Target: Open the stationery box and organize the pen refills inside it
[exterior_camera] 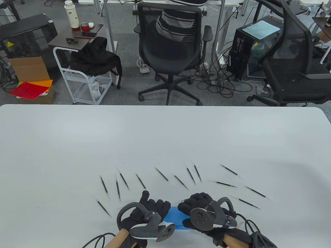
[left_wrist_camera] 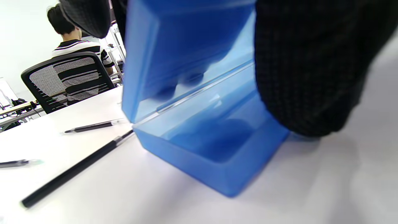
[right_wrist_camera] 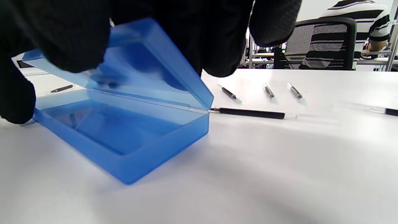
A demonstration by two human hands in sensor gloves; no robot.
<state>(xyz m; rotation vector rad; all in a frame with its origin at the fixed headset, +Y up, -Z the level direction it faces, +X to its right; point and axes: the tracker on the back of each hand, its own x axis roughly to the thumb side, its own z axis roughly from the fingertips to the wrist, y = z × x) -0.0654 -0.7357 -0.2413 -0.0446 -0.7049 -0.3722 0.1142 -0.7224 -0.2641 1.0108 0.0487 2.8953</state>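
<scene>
A translucent blue stationery box (exterior_camera: 173, 219) lies at the table's near edge between both gloved hands. Its lid (right_wrist_camera: 149, 68) is hinged at the far side and stands partly raised over the empty base (right_wrist_camera: 130, 137). My left hand (exterior_camera: 157, 208) grips the box's left end, with one finger (left_wrist_camera: 311, 77) down on the base. My right hand (exterior_camera: 192, 204) holds the lid from above, fingers curled over it. Several black pen refills (exterior_camera: 141, 180) lie in an arc beyond the box. One refill (right_wrist_camera: 248, 113) lies just behind the box's hinge corner.
The refills spread from the left (exterior_camera: 103, 184) to the right (exterior_camera: 254, 191) of the hands. Beyond the table's far edge are a black office chair (exterior_camera: 169, 51) with a seated person, a white cart (exterior_camera: 82, 77) and a computer tower (exterior_camera: 256, 49).
</scene>
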